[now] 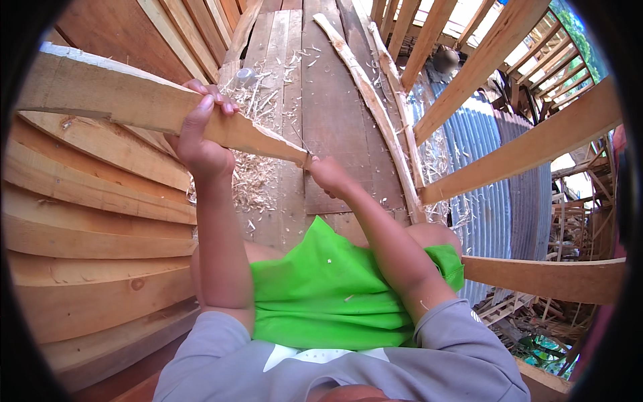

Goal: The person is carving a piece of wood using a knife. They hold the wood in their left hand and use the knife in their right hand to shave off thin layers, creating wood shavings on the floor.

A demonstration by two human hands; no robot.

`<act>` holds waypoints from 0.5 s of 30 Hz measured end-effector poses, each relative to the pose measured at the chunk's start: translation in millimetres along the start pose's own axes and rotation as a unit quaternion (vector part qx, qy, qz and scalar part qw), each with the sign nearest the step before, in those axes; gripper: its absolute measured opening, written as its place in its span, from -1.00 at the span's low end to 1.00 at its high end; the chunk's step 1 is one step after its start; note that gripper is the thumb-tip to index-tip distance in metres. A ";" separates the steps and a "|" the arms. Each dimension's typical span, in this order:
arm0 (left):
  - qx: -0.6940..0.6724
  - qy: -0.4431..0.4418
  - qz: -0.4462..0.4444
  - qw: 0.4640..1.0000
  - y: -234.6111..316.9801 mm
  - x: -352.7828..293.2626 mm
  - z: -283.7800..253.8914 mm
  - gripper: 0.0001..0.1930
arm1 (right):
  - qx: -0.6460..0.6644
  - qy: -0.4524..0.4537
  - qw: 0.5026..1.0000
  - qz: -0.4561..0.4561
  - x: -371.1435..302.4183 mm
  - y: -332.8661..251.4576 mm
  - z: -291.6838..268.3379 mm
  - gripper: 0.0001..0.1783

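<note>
Grey sleeves [462, 342] and green shorts [321, 288] sat lowest in view, closest to the camera, and both bare forearms rose from them toward a plank [154, 104]. That plank was a pale, rough-cut length of wood, lying aslant from the upper left down to a splintered, narrowing tip at centre. The left hand [201, 134] was wrapped tight around it partway along, fingers [214, 90] curled over the top edge and thumb against the near face. The right hand [328, 173] was at the tip, closed about it; whether it pinched the wood itself or some small tool against it could not be told.

Below and beyond the hands, shavings [258, 177] lay heaped on a floor [335, 100] of dark, weathered boards, thinning out farther away. Past the left hand's knuckles a small grey cup [245, 76] stood among the scattered chips. To the left of the left arm, curved planking [94, 228] was stacked in overlapping pale courses. To the right of the right hand, two thin bent strips [385, 120] ran along the floor's edge, and beyond them slanted rails [529, 151] crossed in front of corrugated sheet [489, 174]. Another beam [542, 278] jutted in beside the right elbow.
</note>
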State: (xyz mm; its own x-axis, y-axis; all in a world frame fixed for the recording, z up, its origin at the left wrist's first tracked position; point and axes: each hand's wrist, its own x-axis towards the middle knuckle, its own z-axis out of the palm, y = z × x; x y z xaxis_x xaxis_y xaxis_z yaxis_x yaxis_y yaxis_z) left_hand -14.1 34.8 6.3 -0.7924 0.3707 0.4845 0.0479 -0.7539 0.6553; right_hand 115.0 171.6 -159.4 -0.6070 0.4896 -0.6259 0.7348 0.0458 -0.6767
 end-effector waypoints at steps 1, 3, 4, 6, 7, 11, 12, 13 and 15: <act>0.004 0.003 0.000 1.000 0.0 -1.2 -2.0 -0.81 | -0.023 0.001 1.000 -0.002 -9.9 -6.4 0.9 -0.43; 0.010 0.003 0.007 1.000 2.2 -2.7 -6.3 -0.80 | -0.040 -0.020 0.999 0.005 -32.5 -26.7 -2.9 -0.44; 0.011 -0.001 0.008 1.000 2.3 -4.2 -6.0 -0.80 | -0.031 -0.042 0.998 0.018 -42.4 -34.8 -9.3 -0.45; 0.011 -0.006 0.011 1.000 1.8 -4.8 -1.8 -0.80 | -0.006 -0.059 0.998 0.016 -45.4 -35.6 -15.3 -0.46; 0.017 -0.003 0.011 1.000 1.2 -4.9 -1.7 -0.80 | 0.011 -0.061 0.998 0.004 -38.2 -29.2 -11.4 -0.45; 0.018 -0.015 0.017 1.000 -2.0 -0.4 2.9 -0.80 | 0.062 -0.019 0.997 -0.051 -21.2 -17.1 -2.5 -0.46; 0.014 -0.019 0.014 1.000 -3.7 -1.3 6.7 -0.80 | 0.050 0.011 0.997 -0.053 -10.5 -6.0 0.2 -0.45; 0.009 -0.023 0.010 1.000 -5.1 -3.0 11.1 -0.80 | 0.039 0.042 0.997 -0.055 1.8 6.6 2.7 -0.45; 0.008 -0.031 0.013 0.999 -3.8 -6.7 11.6 -0.81 | 0.026 0.038 0.998 -0.030 -4.1 0.8 2.1 -0.49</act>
State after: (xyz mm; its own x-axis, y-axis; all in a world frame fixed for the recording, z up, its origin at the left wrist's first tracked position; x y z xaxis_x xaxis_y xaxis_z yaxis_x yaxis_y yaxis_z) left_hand -1.9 41.4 7.3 -0.7521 0.3836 0.5360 0.0787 -0.7551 0.6508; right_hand 117.4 167.8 -158.1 -0.6235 0.5528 -0.5529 0.6796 0.0335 -0.7328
